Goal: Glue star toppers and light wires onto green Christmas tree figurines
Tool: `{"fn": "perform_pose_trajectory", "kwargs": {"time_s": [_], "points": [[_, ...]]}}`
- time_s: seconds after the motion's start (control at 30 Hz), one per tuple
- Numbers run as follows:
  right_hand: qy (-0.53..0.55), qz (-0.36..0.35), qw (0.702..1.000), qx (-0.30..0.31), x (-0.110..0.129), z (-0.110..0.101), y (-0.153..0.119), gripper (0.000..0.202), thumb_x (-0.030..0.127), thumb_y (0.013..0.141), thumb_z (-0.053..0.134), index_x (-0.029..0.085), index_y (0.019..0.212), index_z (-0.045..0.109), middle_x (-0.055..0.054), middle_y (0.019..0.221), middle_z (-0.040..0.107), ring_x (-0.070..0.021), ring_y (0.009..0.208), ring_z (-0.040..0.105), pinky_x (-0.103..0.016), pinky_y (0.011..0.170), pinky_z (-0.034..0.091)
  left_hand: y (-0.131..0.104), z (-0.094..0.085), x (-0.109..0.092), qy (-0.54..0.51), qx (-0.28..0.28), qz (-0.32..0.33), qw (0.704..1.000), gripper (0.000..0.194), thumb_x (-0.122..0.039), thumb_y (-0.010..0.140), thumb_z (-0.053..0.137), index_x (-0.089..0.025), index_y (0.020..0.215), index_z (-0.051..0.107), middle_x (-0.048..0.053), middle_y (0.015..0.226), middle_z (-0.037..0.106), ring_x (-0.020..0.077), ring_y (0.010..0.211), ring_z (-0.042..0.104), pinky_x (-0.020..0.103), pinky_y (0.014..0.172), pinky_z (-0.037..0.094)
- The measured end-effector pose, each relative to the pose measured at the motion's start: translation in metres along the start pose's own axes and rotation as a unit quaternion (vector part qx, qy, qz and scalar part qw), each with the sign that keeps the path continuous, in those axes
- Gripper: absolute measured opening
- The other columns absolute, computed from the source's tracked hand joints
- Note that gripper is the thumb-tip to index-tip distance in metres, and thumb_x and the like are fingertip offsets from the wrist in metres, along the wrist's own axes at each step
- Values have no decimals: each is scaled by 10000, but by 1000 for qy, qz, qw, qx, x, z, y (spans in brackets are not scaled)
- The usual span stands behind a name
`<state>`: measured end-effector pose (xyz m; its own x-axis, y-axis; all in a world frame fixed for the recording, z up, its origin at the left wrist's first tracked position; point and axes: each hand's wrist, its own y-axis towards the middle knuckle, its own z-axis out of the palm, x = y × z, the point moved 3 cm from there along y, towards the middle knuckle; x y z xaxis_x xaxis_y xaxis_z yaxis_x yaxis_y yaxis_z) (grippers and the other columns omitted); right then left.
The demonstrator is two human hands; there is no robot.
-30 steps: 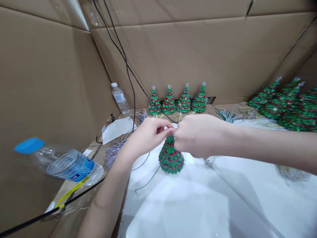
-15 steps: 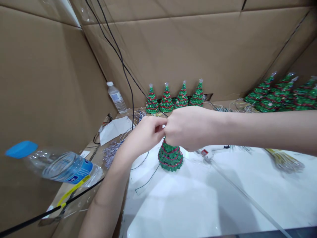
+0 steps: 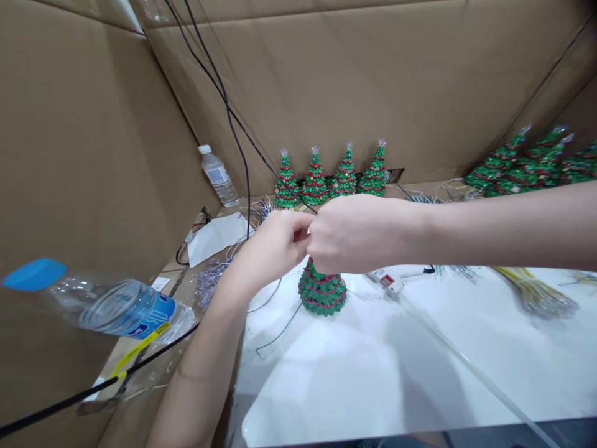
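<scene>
A small green Christmas tree figurine [image 3: 323,292] with red garlands stands upright on the white tabletop [image 3: 326,386], its upper part hidden behind my hands. My left hand [image 3: 280,239] reaches in from the left, thumb and forefinger pinched together at the tree's top. Against those fingertips rests my right hand [image 3: 342,233], closed like a fist with its back to me. Whatever the two hands pinch is hidden between them. A thin green wire [image 3: 282,333] runs from the tree's base to the left.
Several finished-looking trees [image 3: 345,171] line the back, with more at the far right [image 3: 504,165]. A glue gun [image 3: 389,280] with a long clear glue stick [image 3: 466,354] lies right of the tree, near yellow wires [image 3: 534,289]. Water bottles [image 3: 135,308] stand left; black cables [image 3: 228,112] hang behind.
Both hands stay together at the tree's top, with barely any shift in the fingers. The whole view has tilted slightly, so things appear a little higher.
</scene>
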<state>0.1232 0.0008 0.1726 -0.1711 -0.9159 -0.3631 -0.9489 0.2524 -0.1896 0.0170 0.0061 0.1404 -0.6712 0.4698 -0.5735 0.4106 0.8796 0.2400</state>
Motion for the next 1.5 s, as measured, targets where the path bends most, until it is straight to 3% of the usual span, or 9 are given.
{"fn": "perform_pose_trajectory", "kwargs": {"time_s": [0.27,0.43,0.63,0.9,1.03,1.1,1.27,1.5], "points": [[-54,-16,998,36,-3,1,-2,336,67,854,534,180,546,602,12,482,472,-163,662,552,-324,612,326,1,0,0,-14,1,2,1000,102,-167,669,405,-152,581,454,-32,594,387,95,602,368,184,509,291],[-59,23,998,12,-10,5,-13,293,135,895,530,174,622,629,9,515,517,-143,618,541,-303,576,301,1,2,2,6,-6,9,1000,213,-217,772,459,-140,590,539,-24,577,415,104,590,391,195,498,267],[-95,49,994,19,-13,15,-29,292,152,892,530,160,612,614,-15,524,543,-132,555,498,-301,541,261,0,1,0,10,-7,4,1000,238,-248,847,522,-128,755,706,-38,555,463,84,523,359,204,486,257],[-91,116,989,9,-9,36,-46,230,134,866,501,138,654,591,-43,570,581,-124,480,461,-294,474,162,0,2,0,9,-13,2,1000,222,-267,860,574,-130,760,716,-33,559,491,81,518,344,210,485,252],[-43,169,984,-30,-11,51,-58,196,277,906,469,133,877,598,-33,593,594,-131,438,431,-288,469,118,0,2,0,8,-16,2,1000,228,-284,864,578,-134,766,718,-27,576,525,80,513,354,212,486,265],[0,188,981,-42,-13,61,-65,167,270,877,487,137,938,569,-23,617,602,-123,426,408,-280,471,113,0,2,-1,12,-19,3,1000,223,-285,864,583,-137,771,721,-29,568,524,80,509,359,212,485,266],[154,185,966,-93,-14,79,-76,89,216,895,434,166,861,499,-3,617,575,-122,486,440,-257,500,183,0,2,-2,20,-19,-4,1000,208,-273,863,589,-137,794,730,-39,533,479,80,505,357,212,479,253],[337,174,908,-176,-16,105,-81,190,281,967,418,178,845,520,28,622,550,-101,543,476,-227,551,262,-1,1,-6,36,-14,-26,999,228,-291,874,581,-138,787,725,-47,528,441,80,506,341,213,480,249]]}}
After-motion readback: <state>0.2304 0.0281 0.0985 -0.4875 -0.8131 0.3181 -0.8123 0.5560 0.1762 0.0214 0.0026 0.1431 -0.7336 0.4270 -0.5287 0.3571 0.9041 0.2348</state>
